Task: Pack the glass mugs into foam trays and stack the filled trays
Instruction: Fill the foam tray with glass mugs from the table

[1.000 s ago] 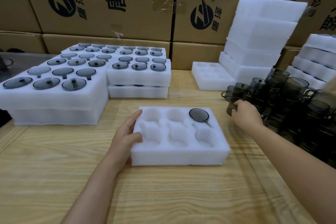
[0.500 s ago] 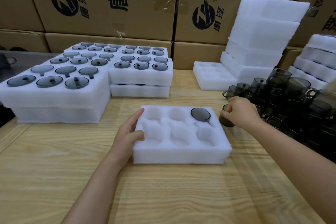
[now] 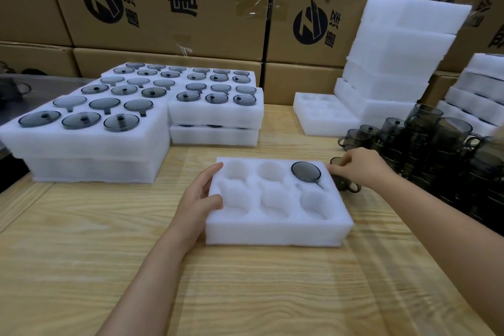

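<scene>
Right hand: fingers are curling round a dark glass mug, gripping it from above, its handle showing below the knuckles; whether it is resting on the table or hanging just clear cannot be told. Position, with the clock centred on the tray and twelve pointing away from the person: the mug is sitting at two o'clock, just beside the tray's right wall, outside any pocket. Change: a second ago this hand was reaching into the mug pile farther out at two o'clock; it is now arriving at the tray with one mug drawn from that pile. Left hand: holding nothing, it is still bracing the tray at nine o'clock, straight fingers along the left wall, thumb lying over the top edge. Tray contents: one seated mug, base up, is occupying the far right pocket; the other five pockets are standing vacant. Judgement: the pick is done and the placing is beginning; the near right pocket is lying closest to the hand, and the mug will probably need turning base up to match. Surroundings: filled trays are stacking at ten and eleven o'clock, empty trays are waiting at one o'clock, and cartons are standing along the back. This tray is barely started, with stacking some way off.
</scene>
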Demonstrator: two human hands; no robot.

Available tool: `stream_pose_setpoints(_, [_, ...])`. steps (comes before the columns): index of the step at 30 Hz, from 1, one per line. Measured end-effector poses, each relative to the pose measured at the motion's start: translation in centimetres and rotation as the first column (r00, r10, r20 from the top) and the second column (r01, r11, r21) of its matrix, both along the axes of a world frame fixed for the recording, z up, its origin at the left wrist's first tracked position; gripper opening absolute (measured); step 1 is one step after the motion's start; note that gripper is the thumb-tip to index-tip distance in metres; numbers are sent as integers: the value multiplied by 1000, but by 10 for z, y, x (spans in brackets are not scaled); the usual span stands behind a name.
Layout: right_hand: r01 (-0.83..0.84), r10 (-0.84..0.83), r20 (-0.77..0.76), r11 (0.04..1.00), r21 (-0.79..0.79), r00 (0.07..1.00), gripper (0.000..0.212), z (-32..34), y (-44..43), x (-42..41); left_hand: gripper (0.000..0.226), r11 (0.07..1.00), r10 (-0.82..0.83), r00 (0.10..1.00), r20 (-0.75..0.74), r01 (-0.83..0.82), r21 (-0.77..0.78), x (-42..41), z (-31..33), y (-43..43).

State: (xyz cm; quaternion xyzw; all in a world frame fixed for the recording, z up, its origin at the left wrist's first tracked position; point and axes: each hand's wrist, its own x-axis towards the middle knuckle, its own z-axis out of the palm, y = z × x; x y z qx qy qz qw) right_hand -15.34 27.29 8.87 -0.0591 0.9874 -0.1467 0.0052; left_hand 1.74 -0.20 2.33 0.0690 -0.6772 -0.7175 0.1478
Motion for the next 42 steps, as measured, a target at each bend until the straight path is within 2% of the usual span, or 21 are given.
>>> stream_pose_setpoints(5, [38, -48, -85, 992, -118, 995, 53, 10, -3, 5, 72, 1000, -3, 1000, 5, 3, -3, -1, -1, -1])
stream_pose_setpoints(8, [-26, -20, -205, 975, -222, 979, 48, 35, -12, 10, 74, 1000, -9, 1000, 8, 9, -5, -1, -1, -1])
stream_pose_setpoints(11, [-197, 116, -249, 924, -328, 961, 38, 63, -31, 23, 76, 1000, -12, 1000, 11, 12, -3, -1, -2, -1])
stream_pose_setpoints(14, [-371, 333, -165, 860, -350, 928, 32, 74, -62, 43, 78, 1000, -14, 1000, 16, 14, -19, -1, -1, 0])
stream_pose_setpoints(16, [-427, 417, -109, 830, -359, 902, 31, 70, -81, 52, 80, 1000, -13, 1000, 19, 13, -27, -1, -1, 0])
stream_pose_setpoints(21, [-439, 435, -85, 844, -307, 896, 39, 52, -102, 54, 84, 1000, -1, 1000, 29, 2, -31, 0, 0, 0])
stream_pose_setpoints(25, [-417, 418, -71, 848, -327, 906, 32, 50, -100, 53, 89, 1000, 6, 999, 40, -6, -2, -1, 0, 1])
stream_pose_setpoints(29, [-391, 386, -63, 901, -187, 920, 43, 48, -101, 54, 91, 1000, 7, 999, 52, -8, 17, -1, 1, 2])
stream_pose_setpoints(35, [-385, 378, -155, 923, -17, 913, 50, 30, -109, 63, 93, 1000, 12, 998, 54, -13, 22, 0, 4, 4])
stream_pose_setpoints(39, [-372, 359, -169, 927, -49, 918, 48, 18, -109, 63, 92, 1000, 2, 998, 59, -4, 29, 2, 5, 5])
stream_pose_setpoints(42, [-381, 378, -181, 924, 18, 908, 48, 15, -111, 59, 92, 999, -1, 998, 61, -1, 35, 3, 6, 5])
